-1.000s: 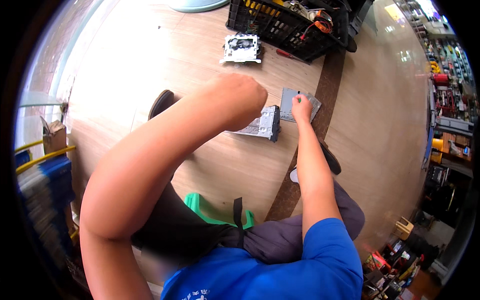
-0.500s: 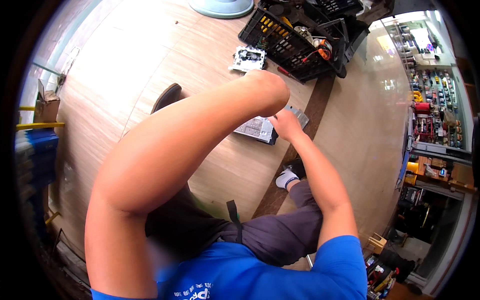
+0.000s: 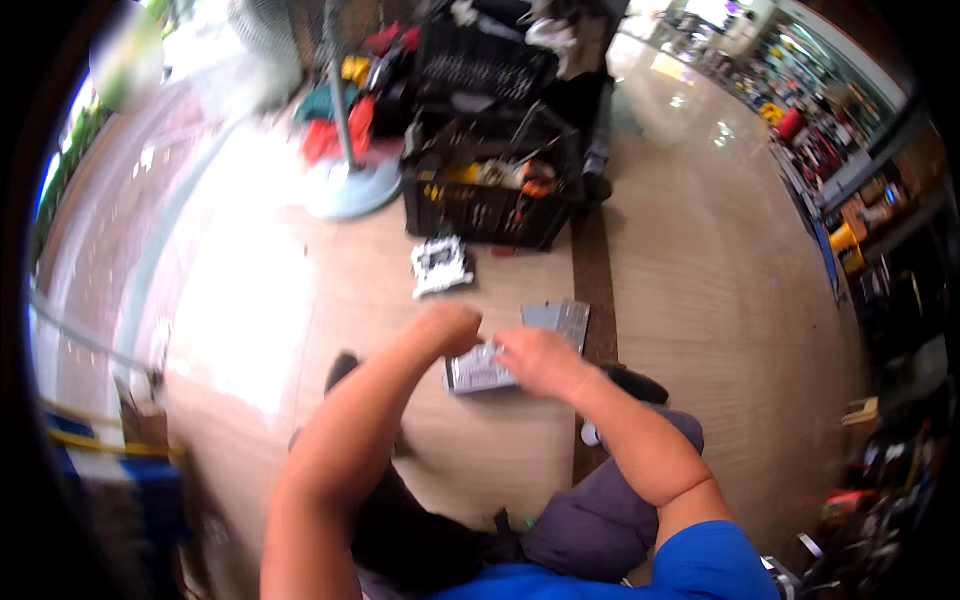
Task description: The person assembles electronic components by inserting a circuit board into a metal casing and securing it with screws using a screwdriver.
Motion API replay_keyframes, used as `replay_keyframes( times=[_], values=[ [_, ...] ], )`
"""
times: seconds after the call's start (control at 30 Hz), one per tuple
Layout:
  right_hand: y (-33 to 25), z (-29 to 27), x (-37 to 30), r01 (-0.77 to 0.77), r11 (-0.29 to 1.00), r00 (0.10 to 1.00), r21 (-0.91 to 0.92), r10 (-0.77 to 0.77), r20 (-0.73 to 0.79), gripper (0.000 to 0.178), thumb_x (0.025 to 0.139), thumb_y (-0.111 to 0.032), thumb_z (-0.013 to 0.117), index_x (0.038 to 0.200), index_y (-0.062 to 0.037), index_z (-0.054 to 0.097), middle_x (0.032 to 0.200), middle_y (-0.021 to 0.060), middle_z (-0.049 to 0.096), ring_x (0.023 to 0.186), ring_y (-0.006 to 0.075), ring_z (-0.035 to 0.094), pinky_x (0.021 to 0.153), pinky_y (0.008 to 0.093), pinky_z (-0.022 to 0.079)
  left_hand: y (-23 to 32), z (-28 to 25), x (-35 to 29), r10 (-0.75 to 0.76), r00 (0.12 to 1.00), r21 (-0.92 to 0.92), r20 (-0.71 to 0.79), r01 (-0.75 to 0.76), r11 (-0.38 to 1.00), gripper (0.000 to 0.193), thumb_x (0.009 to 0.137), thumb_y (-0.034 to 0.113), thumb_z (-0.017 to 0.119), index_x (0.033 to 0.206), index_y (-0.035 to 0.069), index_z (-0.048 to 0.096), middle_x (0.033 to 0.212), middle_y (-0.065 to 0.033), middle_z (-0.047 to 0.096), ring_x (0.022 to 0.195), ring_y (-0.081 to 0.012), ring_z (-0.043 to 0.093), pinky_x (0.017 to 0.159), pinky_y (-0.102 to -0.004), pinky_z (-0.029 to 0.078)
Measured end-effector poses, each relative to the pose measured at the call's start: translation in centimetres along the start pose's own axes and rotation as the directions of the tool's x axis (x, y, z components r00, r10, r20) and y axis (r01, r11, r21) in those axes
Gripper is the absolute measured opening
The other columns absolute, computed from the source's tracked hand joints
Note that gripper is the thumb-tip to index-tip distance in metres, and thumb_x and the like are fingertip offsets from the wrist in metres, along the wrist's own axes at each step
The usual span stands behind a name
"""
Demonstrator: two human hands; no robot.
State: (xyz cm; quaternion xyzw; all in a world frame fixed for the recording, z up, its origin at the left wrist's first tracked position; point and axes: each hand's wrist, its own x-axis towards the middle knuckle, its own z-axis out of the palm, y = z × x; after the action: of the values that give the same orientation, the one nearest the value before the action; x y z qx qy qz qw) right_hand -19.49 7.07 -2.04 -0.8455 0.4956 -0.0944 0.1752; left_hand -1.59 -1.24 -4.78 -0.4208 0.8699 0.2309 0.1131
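Note:
A flat silver metal casing with a dark edge (image 3: 475, 374) lies on the floor in front of me, partly covered by my hands. Above its far left corner is my left hand (image 3: 452, 328), fingers curled closed; whatever they grip is hidden. My right hand (image 3: 542, 362) is over the casing's right part, its fingertips pinched toward the left hand. Anything between those fingertips is too blurred to name. Just beyond the right hand lies a grey metal panel (image 3: 572, 316). Farther off, a white frame with dark mechanical parts (image 3: 441, 266) rests on the floor.
A black slatted crate (image 3: 480, 215) full of tools stands beyond the white frame, with a second black crate (image 3: 485, 68) behind it. A red-handled tool (image 3: 512, 252) lies by the near crate. Left of it is a pale round stand base (image 3: 350, 194). Crowded shelves line the right.
My view has tipped up, showing more of the crates and stand. The left arm no longer covers the casing as much, and both hands now show side by side over it.

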Motion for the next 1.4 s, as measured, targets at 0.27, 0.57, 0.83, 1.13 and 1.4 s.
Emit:
replay_keyframes(
  times=[0.27, 0.57, 0.83, 1.13, 1.4],
  values=[
    [-0.4, -2.7, 0.2, -0.036, 0.999, 0.925, -0.039, 0.048, 0.377, 0.020, 0.089, -0.023, 0.062, 0.096, -0.0041, 0.065, 0.099, 0.0173, 0.068, 0.096, 0.0350, 0.065, 0.080, 0.0457, 0.052, -1.7, 8.0, 5.5, 0.052, 0.997, 0.012, 0.057, -0.053, 0.999, 0.025, 0.080, 0.017, 0.060, 0.100, 0.006, 0.069, 0.106, -0.0193, 0.068, 0.101, -0.0379, 0.064, 0.085, -0.0467, 0.052],
    [1.5, -4.6, -1.0, 0.019, 1.000, 0.969, 0.008, -0.021, 0.245, 0.017, 0.083, -0.013, 0.062, 0.094, -0.0027, 0.071, 0.099, 0.0189, 0.070, 0.095, 0.0345, 0.067, 0.081, 0.0438, 0.054, 0.3, 14.0, 7.5, 0.051, 0.994, -0.006, 0.095, -0.050, 0.999, 0.031, 0.079, 0.021, 0.064, 0.108, 0.009, 0.066, 0.111, -0.0192, 0.065, 0.105, -0.0373, 0.062, 0.088, -0.0457, 0.051],
    [1.4, -7.5, -2.1, -0.006, 1.000, 0.970, 0.010, 0.004, 0.243, 0.024, 0.081, -0.009, 0.062, 0.102, -0.0020, 0.071, 0.109, 0.0179, 0.069, 0.103, 0.0300, 0.067, 0.085, 0.0404, 0.055, 0.5, 16.1, 8.0, 0.042, 0.991, 0.053, 0.131, -0.049, 0.997, 0.038, 0.080, 0.024, 0.066, 0.115, 0.009, 0.063, 0.119, -0.0186, 0.060, 0.110, -0.0367, 0.060, 0.091, -0.0454, 0.050],
    [1.6, -7.8, -3.0, 0.005, 1.000, 0.972, 0.010, -0.007, 0.237, 0.018, 0.078, -0.009, 0.065, 0.093, -0.0023, 0.072, 0.098, 0.0188, 0.070, 0.096, 0.0335, 0.068, 0.079, 0.0428, 0.055, -0.7, 17.0, 7.0, 0.017, 0.993, 0.122, 0.120, -0.032, 0.992, 0.046, 0.081, 0.028, 0.068, 0.122, 0.010, 0.059, 0.127, -0.0180, 0.055, 0.115, -0.0360, 0.057, 0.094, -0.0450, 0.050],
    [3.0, -6.9, -3.7, -0.042, 0.999, 0.972, 0.009, 0.038, 0.233, 0.017, 0.080, -0.011, 0.065, 0.093, -0.0012, 0.071, 0.097, 0.0198, 0.070, 0.094, 0.0341, 0.068, 0.080, 0.0430, 0.055, 0.7, 16.3, 6.1, -0.182, 0.978, 0.208, 0.106, 0.157, 0.965, 0.058, 0.080, 0.034, 0.074, 0.130, 0.010, 0.055, 0.135, -0.0176, 0.047, 0.123, -0.0365, 0.050, 0.097, -0.0456, 0.048]
  ],
)
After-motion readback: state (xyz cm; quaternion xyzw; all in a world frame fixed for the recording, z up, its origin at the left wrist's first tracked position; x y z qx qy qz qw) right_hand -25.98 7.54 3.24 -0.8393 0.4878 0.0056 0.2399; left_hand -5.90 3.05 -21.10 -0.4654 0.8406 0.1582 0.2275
